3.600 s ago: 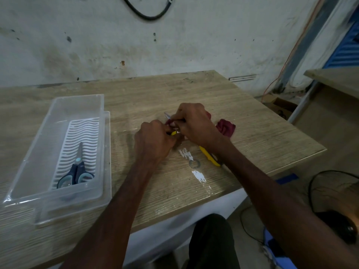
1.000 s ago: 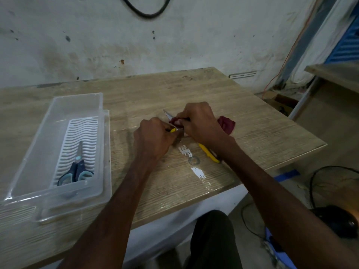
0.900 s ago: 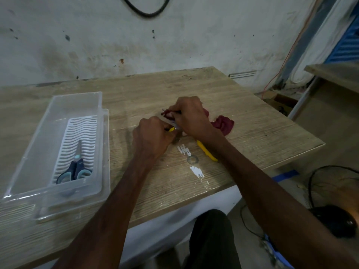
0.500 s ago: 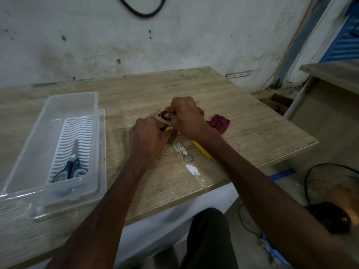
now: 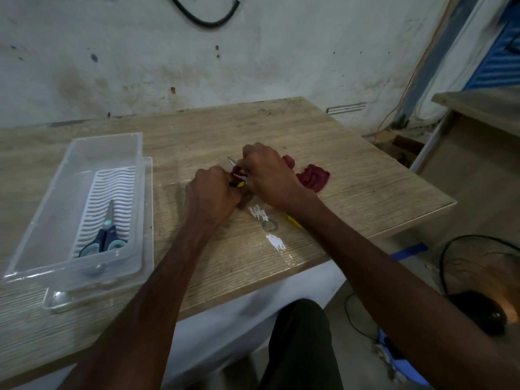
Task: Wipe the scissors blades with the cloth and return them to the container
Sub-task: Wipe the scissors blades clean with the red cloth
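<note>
We are gripping the scissors with the left hand; the right hand is pinching the cloth on the blade. Next: the container.

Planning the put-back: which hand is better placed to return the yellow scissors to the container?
Left hand: it grips the yellow scissors at the handle and is nearer the container. Right hand holds the maroon cloth.

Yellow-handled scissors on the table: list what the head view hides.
- Yellow-handled scissors: mostly covered by the left hand and right hand.
- Blade tip: too small to judge cleanliness.
- Maroon cloth: part hidden under the right hand.
- Yellow piece: mostly behind the right forearm.
</note>
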`<state>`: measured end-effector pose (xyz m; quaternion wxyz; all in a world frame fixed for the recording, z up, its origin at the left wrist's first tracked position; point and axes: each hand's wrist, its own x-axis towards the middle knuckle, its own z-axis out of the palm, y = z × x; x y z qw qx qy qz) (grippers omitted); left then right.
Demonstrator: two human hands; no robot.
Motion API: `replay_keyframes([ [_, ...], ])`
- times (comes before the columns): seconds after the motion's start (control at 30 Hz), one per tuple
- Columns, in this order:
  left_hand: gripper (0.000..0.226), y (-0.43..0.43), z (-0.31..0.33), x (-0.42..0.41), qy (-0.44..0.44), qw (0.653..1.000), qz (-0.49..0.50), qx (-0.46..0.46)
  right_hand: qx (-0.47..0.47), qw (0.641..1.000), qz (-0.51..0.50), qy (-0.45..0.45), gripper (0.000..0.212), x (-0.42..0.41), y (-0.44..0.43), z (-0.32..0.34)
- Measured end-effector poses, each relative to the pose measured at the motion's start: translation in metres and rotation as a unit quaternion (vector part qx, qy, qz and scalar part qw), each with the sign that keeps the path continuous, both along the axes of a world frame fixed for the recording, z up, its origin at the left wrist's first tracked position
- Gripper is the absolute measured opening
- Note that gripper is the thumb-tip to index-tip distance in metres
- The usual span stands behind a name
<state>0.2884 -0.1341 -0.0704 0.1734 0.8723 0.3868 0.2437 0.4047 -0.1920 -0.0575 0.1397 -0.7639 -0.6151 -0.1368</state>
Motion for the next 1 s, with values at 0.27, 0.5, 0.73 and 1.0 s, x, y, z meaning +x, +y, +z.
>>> replay_keyframes([
  [0.27,0.048,-0.003,0.003,-0.003,-0.052,0.998,-0.03,-0.036,0.068,0.993,-0.043,0.092,0.02,0.032,-0.038,0.013],
  [0.5,0.033,0.0,0.003,-0.004,-0.038,0.997,-0.057,-0.031,0.007,1.0,-0.023,0.018,0.026,0.002,-0.027,0.004],
  [0.73,0.041,-0.001,0.003,-0.003,-0.015,0.998,-0.059,-0.025,-0.001,0.999,-0.033,-0.034,0.024,0.004,-0.03,0.003],
  [1.0,0.034,-0.001,0.002,-0.003,-0.005,0.999,-0.043,-0.018,0.005,1.0,0.011,-0.004,0.011,-0.001,-0.034,0.003],
])
